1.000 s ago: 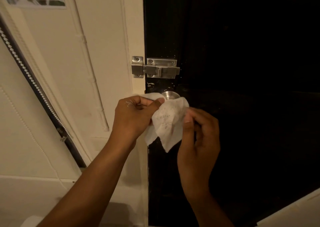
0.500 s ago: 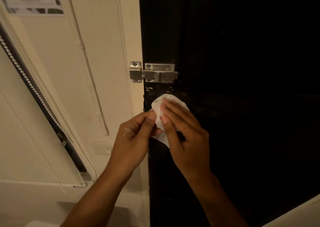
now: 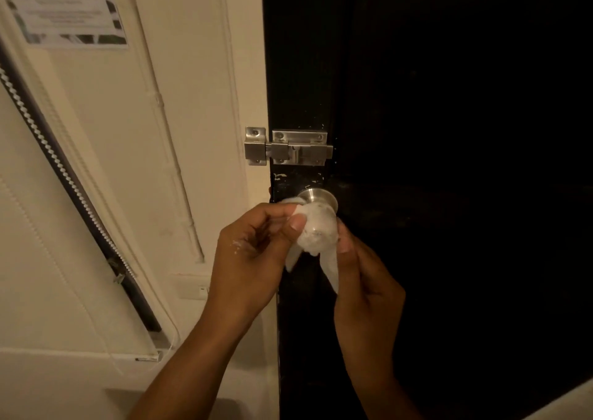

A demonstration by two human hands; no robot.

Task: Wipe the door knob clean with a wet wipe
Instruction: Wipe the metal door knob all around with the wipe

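Wiping: the wet wipe is lying bunched over the front of the door knob, with both hands working on it.
Left hand: its thumb and curled fingers are pinching the left side of the wipe; pale flecks are showing on the back of this hand.
Right hand: its fingertips are pressing on the right side of the bunched wipe; whether they are curling round it or only touching is hard to tell from this angle.
Wipe: two loose tails are hanging down below the knob, one beside the left thumb and a longer one along the right hand's fingers.
Knob: a round silver piece is sitting on the dark door near its left edge, only its upper back part showing above the wipe.
Bolt: a metal slide latch is sitting just above the knob, bridging the door and the cream frame.
Wall: a printed notice is hanging at the upper left, and a blind with a beaded cord is running diagonally below it.
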